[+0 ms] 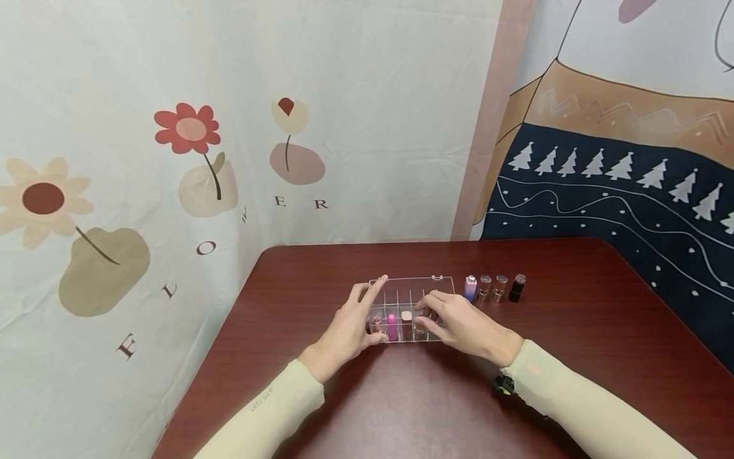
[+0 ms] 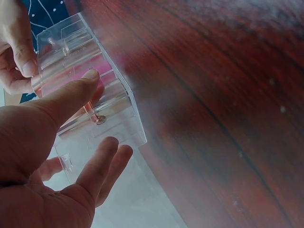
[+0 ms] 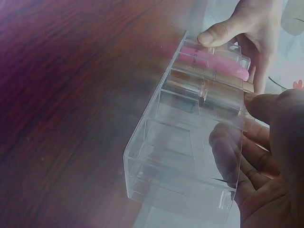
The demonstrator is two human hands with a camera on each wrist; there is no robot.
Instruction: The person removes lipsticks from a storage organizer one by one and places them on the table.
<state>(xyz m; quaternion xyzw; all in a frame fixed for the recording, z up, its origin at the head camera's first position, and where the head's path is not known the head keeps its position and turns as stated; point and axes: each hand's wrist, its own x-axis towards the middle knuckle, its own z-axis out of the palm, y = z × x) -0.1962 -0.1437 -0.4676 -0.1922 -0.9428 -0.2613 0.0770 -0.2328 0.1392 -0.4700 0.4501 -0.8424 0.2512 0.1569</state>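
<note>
A clear plastic organizer [image 1: 401, 342] with small compartments stands on the table. My left hand [image 1: 346, 322] holds its left end, thumb at the front wall and fingers reaching to the back. In its front row stand a bright pink tube [image 1: 392, 328], a tube with a pale top [image 1: 406, 316] and a reddish tube [image 1: 376, 322] at the left. My right hand [image 1: 464, 319] pinches the top of a clear and brownish lipstick tube [image 3: 222, 99] that sits in a compartment right of them. Compartments further right show bare in the right wrist view.
Right of the organizer several tubes stand in a row: a violet-blue one [image 1: 470, 289], two brownish ones with clear caps, and a black one [image 1: 517, 289]. The dark red wooden table [image 1: 390, 401] ends at printed cloth hangings [image 1: 367, 127] behind and to the left.
</note>
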